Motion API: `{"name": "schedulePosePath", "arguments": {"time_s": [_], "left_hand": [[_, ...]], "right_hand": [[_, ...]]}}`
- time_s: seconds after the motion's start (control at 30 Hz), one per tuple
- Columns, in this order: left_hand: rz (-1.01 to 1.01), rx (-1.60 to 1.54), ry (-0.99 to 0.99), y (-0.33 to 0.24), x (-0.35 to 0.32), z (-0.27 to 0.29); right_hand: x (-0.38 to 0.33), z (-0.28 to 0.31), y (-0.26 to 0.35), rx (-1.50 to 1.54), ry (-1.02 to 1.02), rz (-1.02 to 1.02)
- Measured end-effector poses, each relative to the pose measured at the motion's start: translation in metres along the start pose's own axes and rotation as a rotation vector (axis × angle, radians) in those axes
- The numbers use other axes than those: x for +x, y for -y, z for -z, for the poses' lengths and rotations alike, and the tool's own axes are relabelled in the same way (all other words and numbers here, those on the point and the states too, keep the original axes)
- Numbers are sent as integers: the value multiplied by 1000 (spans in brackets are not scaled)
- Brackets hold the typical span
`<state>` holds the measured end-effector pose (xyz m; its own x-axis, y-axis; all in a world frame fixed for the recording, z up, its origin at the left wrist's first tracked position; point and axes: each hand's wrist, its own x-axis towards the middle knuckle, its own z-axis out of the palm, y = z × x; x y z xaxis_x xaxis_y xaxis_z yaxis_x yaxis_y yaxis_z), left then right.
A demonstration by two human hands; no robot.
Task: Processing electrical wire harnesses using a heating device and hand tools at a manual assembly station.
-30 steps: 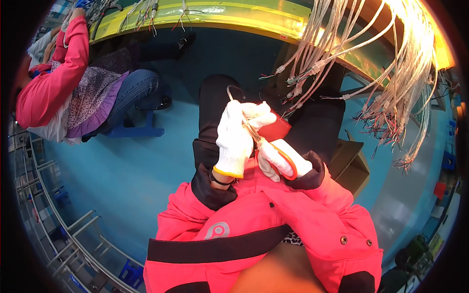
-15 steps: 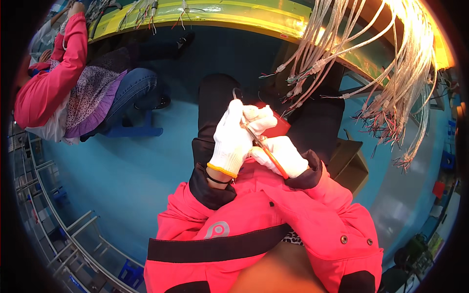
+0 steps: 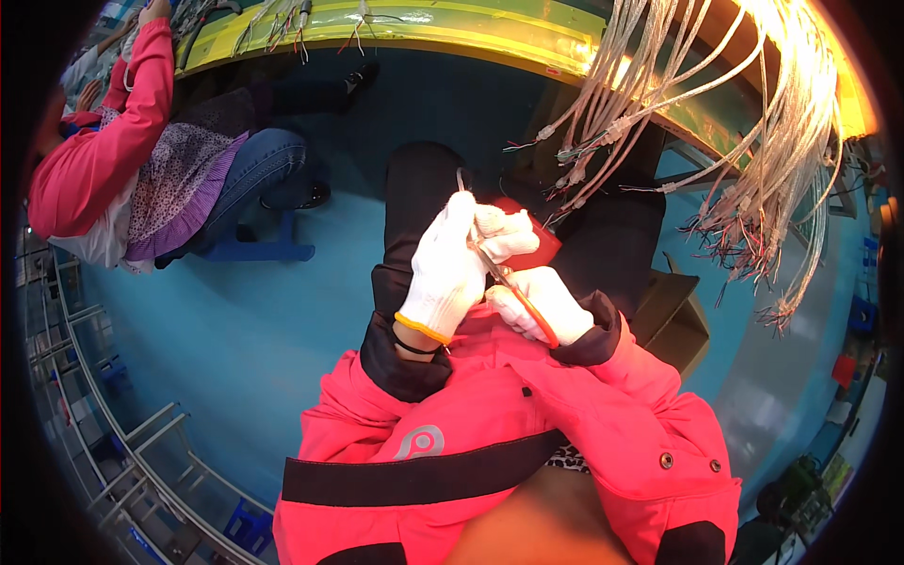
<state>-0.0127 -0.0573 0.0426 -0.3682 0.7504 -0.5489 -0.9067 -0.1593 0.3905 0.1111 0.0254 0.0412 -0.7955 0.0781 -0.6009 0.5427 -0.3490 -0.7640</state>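
My left hand (image 3: 444, 259), in a white knit glove with a yellow cuff edge, is closed over my lap. A short, thin, pale piece that looks like a cable end (image 3: 460, 179) sticks up past its fingers; the rest is hidden in the glove. My right hand (image 3: 551, 303), also white-gloved, grips scissors with orange-red handles (image 3: 539, 322). Their metal blades (image 3: 490, 264) point up and left against the left hand's fingers. What lies between the blades cannot be made out. Behind the hands a red object (image 3: 541, 247) rests at my lap, partly covered.
A yellow bench edge (image 3: 452, 40) runs across the top. Bundled clear cables (image 3: 786, 141) with bare coloured wire ends hang over it at the right. An open cardboard box (image 3: 678, 320) stands right of my leg. At left a co-worker in a pink sleeve (image 3: 104, 179) sits on a blue stool (image 3: 259, 250).
Both hands keep nearly the same pose, with the scissors still at the left hand's fingers. The view has shifted very slightly.
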Motion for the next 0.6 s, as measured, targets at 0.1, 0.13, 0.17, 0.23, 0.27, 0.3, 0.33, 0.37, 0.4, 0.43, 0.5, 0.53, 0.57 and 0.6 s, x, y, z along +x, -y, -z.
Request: {"name": "schedulePosePath", "arguments": {"time_s": [0.1, 0.13, 0.17, 0.23, 0.27, 0.3, 0.33, 0.37, 0.4, 0.43, 0.5, 0.53, 0.57, 0.6], "left_hand": [[-69, 7, 6, 3, -2, -11], [-93, -2, 11, 4, -3, -14], [-117, -11, 17, 5, -3, -15], [-123, -7, 39, 6, -3, -14], [-129, -4, 61, 7, -3, -13], [-134, 1, 83, 7, -3, -12], [-135, 1, 83, 8, -2, -11], [-126, -37, 113, 10, 0, -9], [-117, -76, 143, 11, 1, -8], [-109, -114, 173, 12, 2, -7], [-131, -77, 149, 11, -2, -10], [-153, -39, 126, 11, -5, -12], [-175, -2, 102, 11, -7, -13], [-175, -2, 102, 12, -7, -13]], "right_hand": [[1, 1, -6, 219, 61, -35], [1, 1, -6, 212, 64, 39], [0, 0, -5, 205, 67, 114], [-4, -2, -3, 236, 53, 88], [-7, -4, 1, 268, 39, 61], [-8, -5, 3, 300, 25, 35], [-8, -4, 2, 299, 25, 35], [-7, -2, 0, 308, 50, 21], [-5, 1, -1, 317, 75, 7], [-5, 2, -2, 326, 101, -7], [-7, -4, 0, 337, 55, 11], [-9, -8, 1, 347, 8, 29], [-9, -10, 2, 357, -38, 47], [-9, -10, 2, 357, -38, 46]]}}
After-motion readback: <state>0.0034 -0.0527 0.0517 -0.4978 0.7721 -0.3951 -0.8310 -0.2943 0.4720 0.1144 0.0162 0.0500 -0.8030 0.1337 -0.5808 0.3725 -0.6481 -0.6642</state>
